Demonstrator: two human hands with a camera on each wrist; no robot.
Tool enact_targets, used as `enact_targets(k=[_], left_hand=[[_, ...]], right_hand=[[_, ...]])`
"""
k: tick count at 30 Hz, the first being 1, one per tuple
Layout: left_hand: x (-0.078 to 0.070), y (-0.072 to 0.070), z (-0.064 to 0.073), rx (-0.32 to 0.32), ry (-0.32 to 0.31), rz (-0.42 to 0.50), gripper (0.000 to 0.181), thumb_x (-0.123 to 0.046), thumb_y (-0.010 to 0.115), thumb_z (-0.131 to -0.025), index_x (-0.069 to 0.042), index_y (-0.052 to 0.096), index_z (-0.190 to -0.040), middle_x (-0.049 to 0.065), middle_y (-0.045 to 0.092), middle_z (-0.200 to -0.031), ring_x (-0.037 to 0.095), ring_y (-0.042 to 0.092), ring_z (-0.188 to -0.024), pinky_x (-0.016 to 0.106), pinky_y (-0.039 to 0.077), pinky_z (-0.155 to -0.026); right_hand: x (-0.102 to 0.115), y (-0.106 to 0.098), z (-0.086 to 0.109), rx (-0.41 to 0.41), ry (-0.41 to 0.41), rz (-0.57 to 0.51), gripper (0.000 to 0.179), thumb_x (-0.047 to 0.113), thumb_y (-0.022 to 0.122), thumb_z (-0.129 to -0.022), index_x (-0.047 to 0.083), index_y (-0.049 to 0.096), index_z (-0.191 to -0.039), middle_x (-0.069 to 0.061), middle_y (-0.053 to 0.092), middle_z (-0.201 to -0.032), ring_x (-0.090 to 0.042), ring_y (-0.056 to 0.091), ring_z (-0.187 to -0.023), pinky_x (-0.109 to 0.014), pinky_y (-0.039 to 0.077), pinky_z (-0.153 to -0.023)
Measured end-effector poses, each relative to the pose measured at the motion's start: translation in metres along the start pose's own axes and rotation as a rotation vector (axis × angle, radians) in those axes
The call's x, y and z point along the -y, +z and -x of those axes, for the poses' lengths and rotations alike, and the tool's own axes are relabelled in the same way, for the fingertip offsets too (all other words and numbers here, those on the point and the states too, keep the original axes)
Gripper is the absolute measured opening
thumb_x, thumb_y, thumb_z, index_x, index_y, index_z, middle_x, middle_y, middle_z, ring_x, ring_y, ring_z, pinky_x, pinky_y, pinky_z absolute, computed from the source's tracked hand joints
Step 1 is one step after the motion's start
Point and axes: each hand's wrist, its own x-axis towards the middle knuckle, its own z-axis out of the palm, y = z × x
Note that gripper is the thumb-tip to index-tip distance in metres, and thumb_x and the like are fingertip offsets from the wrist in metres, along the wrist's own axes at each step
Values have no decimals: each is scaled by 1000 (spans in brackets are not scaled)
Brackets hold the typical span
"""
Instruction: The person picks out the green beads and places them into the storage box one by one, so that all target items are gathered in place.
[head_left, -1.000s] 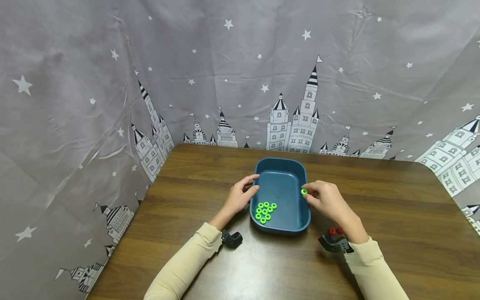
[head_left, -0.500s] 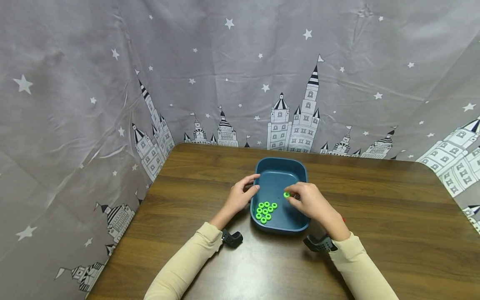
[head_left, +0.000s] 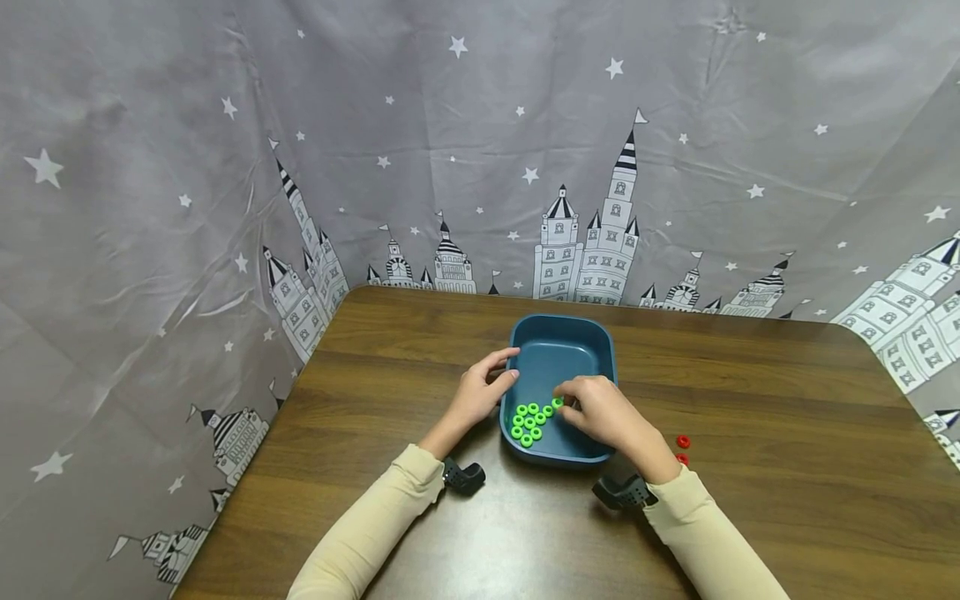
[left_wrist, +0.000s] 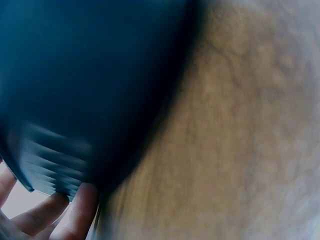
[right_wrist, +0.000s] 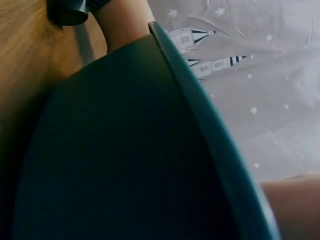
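Note:
A deep blue plastic bin (head_left: 558, 459) sits on the table with several small green rings (head_left: 529, 423) clustered in its near left corner. My left hand (head_left: 480, 392) holds the bin's left side, thumb and forefinger over the rim; in the left wrist view, fingers (left_wrist: 80, 212) lie against the outer wall. My right hand (head_left: 600, 408) reaches over the right rim into the bin. Its thumb and forefinger pinch another green ring (head_left: 557, 402) close beside the cluster. The bin's wall (right_wrist: 125, 140) hides the right fingers in the right wrist view.
Two red rings (head_left: 683, 442) lie on the wooden table (head_left: 787, 400) to the right of the bin, one partly behind my right forearm. A grey curtain (head_left: 450, 167) with castles and stars hangs behind the table and along its left side.
My right hand has carried the green ring leftward over the rim and down beside the other green rings. The red rings show again past the forearm. My left hand stays put.

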Motion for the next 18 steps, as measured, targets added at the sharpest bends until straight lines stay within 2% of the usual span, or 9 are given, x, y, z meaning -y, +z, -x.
enact_targets(k=[13, 18], left_hand=[[0, 0, 0, 2, -3, 2, 41, -17, 64, -99, -13, 62, -140, 24, 64, -137, 40, 68, -116, 41, 64, -80], [0, -1, 0, 3, 6, 14, 41, -17, 64, -99, -13, 62, -140, 24, 64, -136, 41, 68, -117, 46, 63, -83]], right_hand=[[10, 4, -1, 107, 80, 60, 13, 12, 78, -86, 7, 79, -98, 1, 70, -77, -7, 59, -67, -27, 50, -60], [13, 5, -1, 128, 91, 76, 10, 12, 79, -85, 8, 79, -94, 2, 69, -75, -7, 56, -64, -27, 48, -58]])
